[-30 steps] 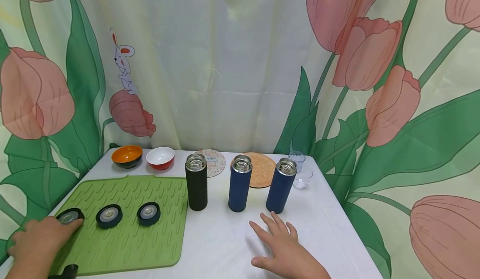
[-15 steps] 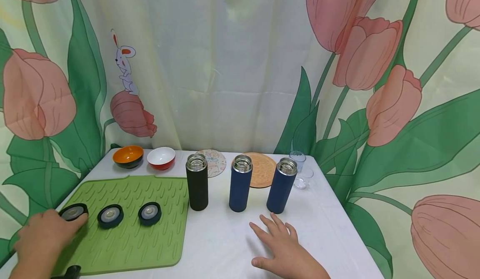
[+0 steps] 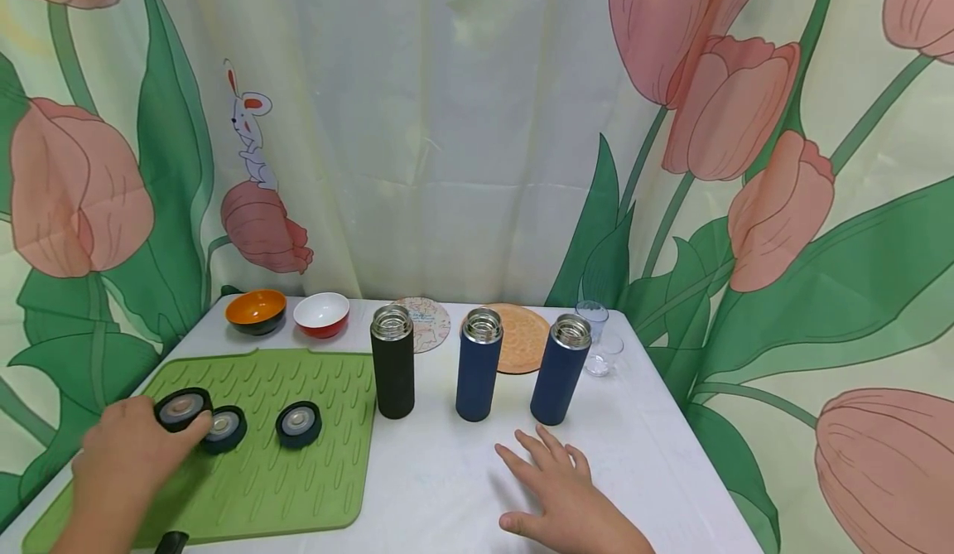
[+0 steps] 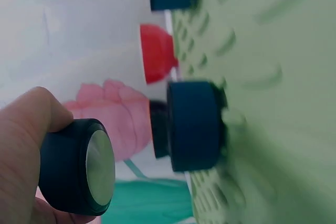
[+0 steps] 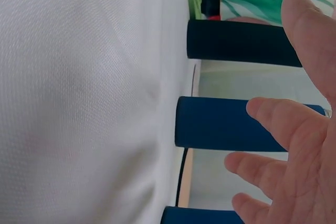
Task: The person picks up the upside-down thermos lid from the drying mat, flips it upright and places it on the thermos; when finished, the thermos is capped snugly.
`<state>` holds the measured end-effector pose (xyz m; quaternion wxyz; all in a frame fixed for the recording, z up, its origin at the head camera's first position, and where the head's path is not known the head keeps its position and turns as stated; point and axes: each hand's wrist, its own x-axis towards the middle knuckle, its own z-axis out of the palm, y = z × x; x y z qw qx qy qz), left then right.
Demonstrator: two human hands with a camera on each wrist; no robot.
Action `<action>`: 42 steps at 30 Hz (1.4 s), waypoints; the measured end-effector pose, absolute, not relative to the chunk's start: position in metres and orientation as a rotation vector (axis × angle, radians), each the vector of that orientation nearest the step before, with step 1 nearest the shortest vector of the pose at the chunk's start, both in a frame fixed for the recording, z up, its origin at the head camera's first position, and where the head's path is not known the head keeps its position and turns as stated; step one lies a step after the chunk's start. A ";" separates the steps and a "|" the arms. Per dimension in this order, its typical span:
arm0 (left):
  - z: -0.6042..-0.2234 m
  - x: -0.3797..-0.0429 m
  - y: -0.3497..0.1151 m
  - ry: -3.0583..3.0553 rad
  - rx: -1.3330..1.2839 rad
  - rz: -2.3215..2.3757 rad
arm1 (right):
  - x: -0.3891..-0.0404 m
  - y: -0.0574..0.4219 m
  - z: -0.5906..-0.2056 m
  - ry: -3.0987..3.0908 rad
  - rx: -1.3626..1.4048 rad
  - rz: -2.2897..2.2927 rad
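My left hand [image 3: 127,450] pinches a dark flask lid [image 4: 65,166] between thumb and fingers, its pale inner face showing. In the left wrist view this lid hangs off the green mat [image 3: 298,500]. Two similar lids, a middle one [image 3: 226,431] and a right one [image 3: 298,424], lie inner face up on the mat. My right hand [image 3: 555,488] holds nothing, its fingers spread before the flasks. Three lidless flasks with steel rims stand in a row: a black one [image 3: 392,376], a blue one [image 3: 477,380] and a second blue one [image 3: 557,380].
An orange bowl [image 3: 256,312] and a red-and-white bowl [image 3: 321,315] stand at the back left. Behind the flasks are a patterned round mat [image 3: 428,326] and a brown round board [image 3: 524,339]. Clear glasses [image 3: 599,359] are at the back right. A flowered curtain [image 3: 462,123] closes off the back.
My left hand has lifted the left lid off the mat and carried it to the right, so it now overlaps the middle lid in the head view. The right hand keeps its place.
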<state>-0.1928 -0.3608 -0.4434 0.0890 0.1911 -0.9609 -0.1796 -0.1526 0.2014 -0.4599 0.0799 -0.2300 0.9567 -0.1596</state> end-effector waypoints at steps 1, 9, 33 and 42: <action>-0.442 -0.192 -0.357 -2.850 0.534 -0.531 | -0.153 0.201 -0.460 2.861 -0.685 -0.477; -0.439 -0.185 -0.326 -2.779 0.279 -0.439 | -0.152 0.201 -0.461 2.837 -0.674 -0.494; -0.443 -0.168 -0.225 -2.787 0.007 -0.493 | -0.153 0.196 -0.459 2.814 -0.643 -0.439; -0.438 -0.170 -0.204 -2.831 -0.048 -0.577 | -0.152 0.191 -0.456 2.875 -0.625 -0.449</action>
